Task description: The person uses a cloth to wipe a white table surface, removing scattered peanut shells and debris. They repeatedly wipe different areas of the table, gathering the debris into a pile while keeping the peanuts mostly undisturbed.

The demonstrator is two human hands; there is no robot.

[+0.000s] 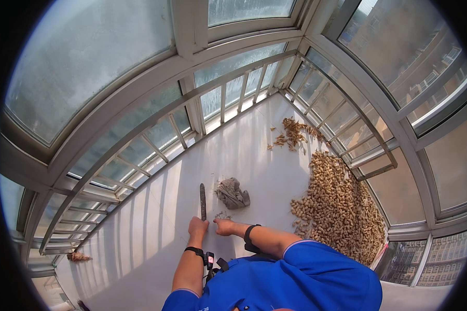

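Note:
My left hand (pixel 198 227) is closed around the near end of a long, dark, narrow tool (pixel 202 200) with a rough surface and a rounded tip. It points away from me; whether it is a blade or a bar I cannot tell. Just to its right is my right hand (pixel 224 227), fingers curled and thumb side towards the tool; whether anything is between the fingers cannot be seen. Grey crumbs of debris (pixel 222 215) lie on the white floor (pixel 159 229) beyond that hand. Past them is a crumpled, dirty grey cloth (pixel 232 193).
A large spread of unshelled peanuts (pixel 336 202) covers the floor at right. Beyond it lies a heap of dry yellow-brown pods or husks (pixel 294 132). A metal railing (pixel 171 103) runs along the windows. At far left sits a small reddish-brown bundle (pixel 79 256).

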